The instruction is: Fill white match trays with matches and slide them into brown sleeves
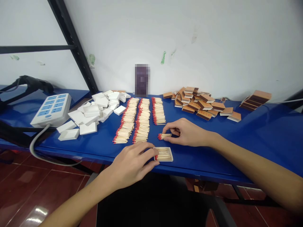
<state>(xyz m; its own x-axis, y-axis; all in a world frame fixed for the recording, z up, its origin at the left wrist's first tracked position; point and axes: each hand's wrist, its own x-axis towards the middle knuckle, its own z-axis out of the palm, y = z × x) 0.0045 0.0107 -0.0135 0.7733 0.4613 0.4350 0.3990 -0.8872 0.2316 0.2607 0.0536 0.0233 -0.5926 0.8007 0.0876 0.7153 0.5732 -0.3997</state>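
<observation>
A white matchbox tray point(171, 155) lies at the front of the blue table, partly filled with red-tipped matches point(164, 154). My left hand point(134, 162) grips its left end, thumb at the near side and fingers over the edge. Just behind the tray, my right hand point(187, 132) pinches a small bunch of matches point(165, 136) between thumb and fingers, heads pointing left. Beyond my hands, loose matches lie in three columns: a left one point(126, 119), a middle one point(142, 119) and a shorter right one point(158, 110).
White empty trays point(94, 108) are heaped at the left, near a power strip point(52, 108) with a grey cable. Brown matchbox sleeves point(199, 101) are piled at the back right, with a neat stack of boxes point(256, 100) farther right. A blurred dark rectangle point(142, 80) stands against the wall.
</observation>
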